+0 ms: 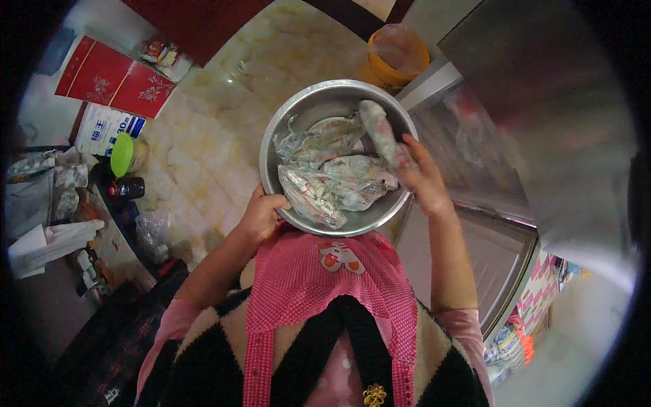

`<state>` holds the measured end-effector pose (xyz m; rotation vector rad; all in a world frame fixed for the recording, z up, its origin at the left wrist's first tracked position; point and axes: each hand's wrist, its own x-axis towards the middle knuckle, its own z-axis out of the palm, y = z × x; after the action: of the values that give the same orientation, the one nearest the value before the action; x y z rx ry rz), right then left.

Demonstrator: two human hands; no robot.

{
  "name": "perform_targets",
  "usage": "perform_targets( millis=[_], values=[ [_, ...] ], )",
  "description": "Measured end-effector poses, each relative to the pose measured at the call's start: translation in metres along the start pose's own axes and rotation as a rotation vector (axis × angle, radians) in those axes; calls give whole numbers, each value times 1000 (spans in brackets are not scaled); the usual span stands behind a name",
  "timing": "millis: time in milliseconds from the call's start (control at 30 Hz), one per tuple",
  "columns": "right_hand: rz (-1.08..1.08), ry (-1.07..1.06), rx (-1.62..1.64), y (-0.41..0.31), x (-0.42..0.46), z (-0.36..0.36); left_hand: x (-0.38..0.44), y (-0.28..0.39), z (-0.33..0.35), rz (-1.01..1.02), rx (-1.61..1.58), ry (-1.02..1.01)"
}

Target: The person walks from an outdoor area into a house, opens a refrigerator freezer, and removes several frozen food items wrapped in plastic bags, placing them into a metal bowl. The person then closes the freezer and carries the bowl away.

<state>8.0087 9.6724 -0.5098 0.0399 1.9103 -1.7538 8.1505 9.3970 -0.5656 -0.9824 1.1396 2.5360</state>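
A round stainless-steel basin (339, 233) is held in front of the apron. It contains several packages in clear plastic, frosty-looking and perhaps frozen food: a greyish one (330, 140), a paler one (356, 178) and a silvery one (310, 196). My left hand (264, 211) grips the near left rim with the thumb on top. On the right side my right hand (424, 178) lies over the rim, closed around the lower end of a long wrapped package (377, 127) slanting into the basin. Fingers under the rim are hidden.
Close on the right stands a grey appliance with an open compartment (470, 147) and a panel (463, 254) below. An orange bucket (389, 71) is beyond the basin. To the left are a green-lidded container (122, 155), a dark bottle (129, 188) and a cluttered surface (119, 234).
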Motion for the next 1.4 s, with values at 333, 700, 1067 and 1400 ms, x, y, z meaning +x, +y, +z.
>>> perform_targets(
  millis=[333,700,1067,1400],
  values=[
    [-92,36,284,-11,-27,0,10,11,-2,0,-4,-132],
    [-217,96,307,-19,-28,6,9,7,-6,-29,-29,-189],
    [-535,117,-360,-22,-28,30,-2,-1,-5,-34,-74,-155],
    [36,268,-114,104,-1,-79,-14,-43,-30,83,1,44]
  ],
)
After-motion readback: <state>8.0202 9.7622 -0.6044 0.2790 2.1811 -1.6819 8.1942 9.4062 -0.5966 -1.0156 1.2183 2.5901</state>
